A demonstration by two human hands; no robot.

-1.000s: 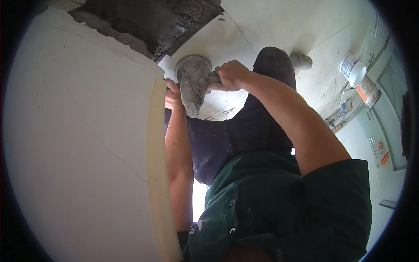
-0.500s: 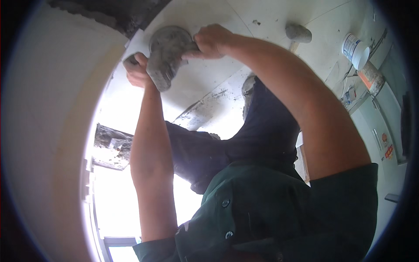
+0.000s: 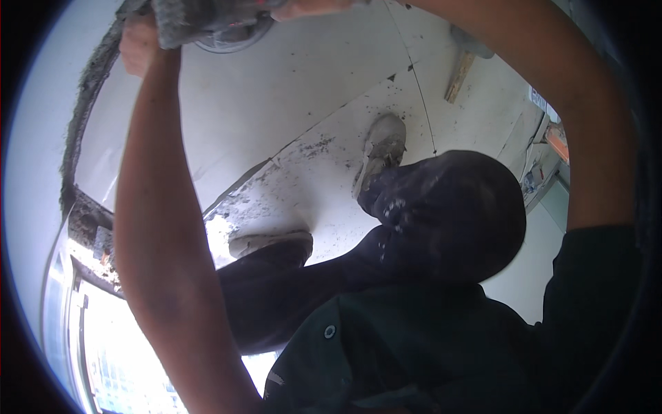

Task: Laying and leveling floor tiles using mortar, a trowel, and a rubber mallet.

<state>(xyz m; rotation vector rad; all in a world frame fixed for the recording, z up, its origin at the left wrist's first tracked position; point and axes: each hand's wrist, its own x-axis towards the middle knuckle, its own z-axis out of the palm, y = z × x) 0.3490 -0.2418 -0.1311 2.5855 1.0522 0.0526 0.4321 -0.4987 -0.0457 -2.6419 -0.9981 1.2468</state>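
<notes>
The left hand (image 3: 140,47) is curled closed at the left side of a dust-caked grey tool (image 3: 185,24), which is held at the pale floor (image 3: 310,76) and cropped above. At the tool's right the right hand (image 3: 314,7) is mostly cut off; its closure cannot be told. Farther right of the tool, a wooden-handled mallet (image 3: 463,67) is seen, then a white container (image 3: 541,101), its inside hidden.

pale tiled floor (image 3: 241,103) with dark crumbs (image 3: 318,146) and a wooden-handled mallet (image 3: 460,77)
</notes>
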